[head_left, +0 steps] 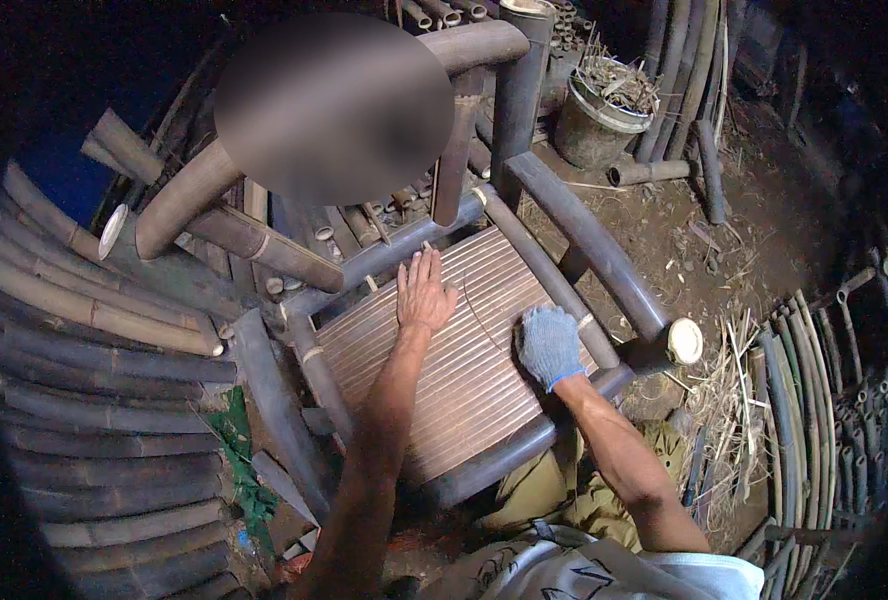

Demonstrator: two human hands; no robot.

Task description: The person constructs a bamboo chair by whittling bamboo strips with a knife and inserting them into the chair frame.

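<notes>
A bamboo armchair [504,440] with thick dark poles for its frame stands in front of me. Its seat [414,390] is made of narrow brown slats laid side by side. My left hand [424,295], bare, lies flat near the seat's back rail [394,245], fingers stretched toward it. Over the right part of the seat rests my right hand [550,347] in a grey knitted glove with a blue cuff. Its fingers are curled under, and whatever they hold is hidden. A thin dark curved line [479,315] crosses the slats between my hands.
Bamboo poles [114,445] are stacked on the left, with green cloth [247,460] beside them. A bucket of shavings [604,115] stands at the back right. More poles [799,390] and loose straw lie right. A blurred oval hides part of the chair's back.
</notes>
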